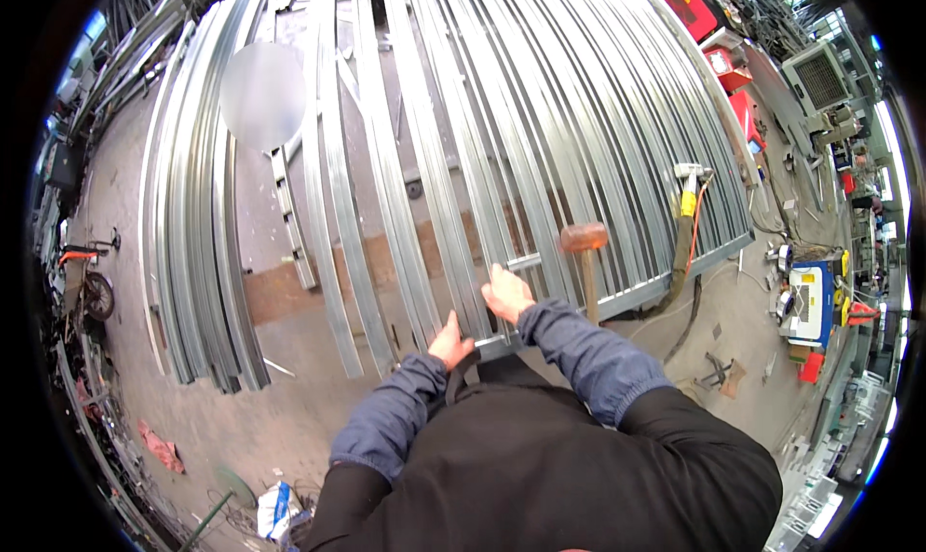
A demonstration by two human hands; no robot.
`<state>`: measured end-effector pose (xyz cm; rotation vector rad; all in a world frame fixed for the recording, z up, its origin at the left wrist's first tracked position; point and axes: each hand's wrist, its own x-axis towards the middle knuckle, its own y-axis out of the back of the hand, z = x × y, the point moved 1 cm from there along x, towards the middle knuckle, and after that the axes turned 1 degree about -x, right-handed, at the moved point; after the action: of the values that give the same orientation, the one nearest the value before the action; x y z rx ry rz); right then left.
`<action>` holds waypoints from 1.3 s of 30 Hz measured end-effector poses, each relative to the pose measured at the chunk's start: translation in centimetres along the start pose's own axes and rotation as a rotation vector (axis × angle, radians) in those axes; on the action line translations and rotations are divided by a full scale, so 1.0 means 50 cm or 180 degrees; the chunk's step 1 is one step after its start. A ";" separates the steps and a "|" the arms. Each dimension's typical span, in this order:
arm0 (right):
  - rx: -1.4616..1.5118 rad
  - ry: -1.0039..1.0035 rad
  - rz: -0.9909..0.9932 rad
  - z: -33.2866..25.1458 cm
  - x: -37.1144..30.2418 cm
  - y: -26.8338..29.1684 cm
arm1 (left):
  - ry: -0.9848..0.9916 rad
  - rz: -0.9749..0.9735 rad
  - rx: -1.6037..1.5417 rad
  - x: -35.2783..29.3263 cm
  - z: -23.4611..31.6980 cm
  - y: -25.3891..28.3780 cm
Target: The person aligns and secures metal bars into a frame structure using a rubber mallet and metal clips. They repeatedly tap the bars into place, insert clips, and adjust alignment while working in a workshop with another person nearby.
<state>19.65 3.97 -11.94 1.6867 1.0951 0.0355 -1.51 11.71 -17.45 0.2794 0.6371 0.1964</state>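
Cluttered workshop all around, with red cases (687,4) and a blue-and-white box (810,306) off to the right. Across the middle, laid lengthwise, a wide rank of pale steel channels (569,166), dense toward the right and more loosely spaced toward the left, plus a tight separate bunch (207,224) at far left. Near the close end of that rank, by both hands, the channel being handled (455,253), reaching well away toward the far side. Touching down near its close end with the left hand (450,345); bending over slightly farther up with the right hand (508,295), just beside a short crosspiece (526,261). Gripping or only pressing, impossible to make out for either (fingers partly hidden against the metal). Judging by the pose, probably lining up channel ends along the near end rail (716,256). Next, likely calls for steadying with the left and squaring the end with the right, then perhaps reaching rightward for the mallet (584,236), lying close by, nearer than the yellow-necked tool (688,200).
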 end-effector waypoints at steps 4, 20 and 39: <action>0.0198 -0.0256 0.0104 0.025 -0.021 0.040 | 0.0071 -0.0124 0.0089 0.008 -0.019 -0.004; 0.0392 -0.0465 0.0315 0.107 -0.042 0.125 | 0.0222 -0.0018 0.0239 0.012 -0.010 -0.019; 0.1743 0.0060 0.0787 0.097 -0.070 0.152 | 0.0825 0.0584 -0.0049 0.067 -0.017 -0.090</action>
<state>24.93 -2.01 -6.46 2.3108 0.9539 -0.1002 1.01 8.51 -21.39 0.3005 0.8666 0.4181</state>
